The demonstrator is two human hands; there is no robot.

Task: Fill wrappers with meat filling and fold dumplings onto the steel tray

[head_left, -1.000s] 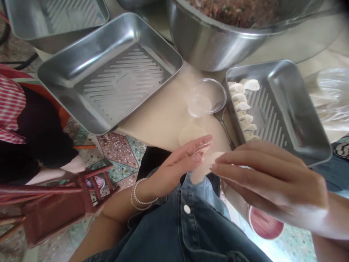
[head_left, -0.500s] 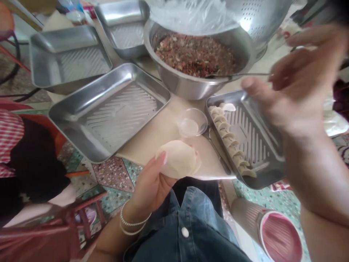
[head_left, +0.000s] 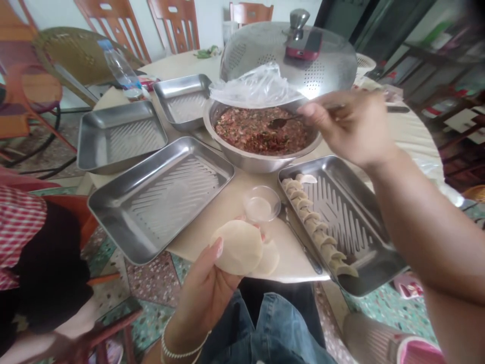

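My left hand [head_left: 206, 288] holds a round, pale dumpling wrapper [head_left: 238, 246] flat on its fingers, thumb on the wrapper's edge, near the table's front edge. More wrappers [head_left: 268, 260] lie just under it. My right hand [head_left: 350, 126] is closed on the handle of a metal spoon [head_left: 282, 120], whose bowl rests in the minced filling [head_left: 261, 131] inside a large steel bowl [head_left: 246, 159]. A steel tray [head_left: 373, 263] on the right holds a row of folded dumplings [head_left: 312, 220].
A small clear dish [head_left: 262, 205] stands between the trays. Empty steel trays [head_left: 159, 199] sit left and behind. A perforated metal cover [head_left: 333, 63] and plastic wrap [head_left: 253, 88] lie beyond the bowl. A person in a checked top [head_left: 18, 227] sits at left. Wooden chairs stand behind.
My right hand left the wrapper, reached up to the bowl and took the spoon. My left hand kept the wrapper. The view tilted upward.
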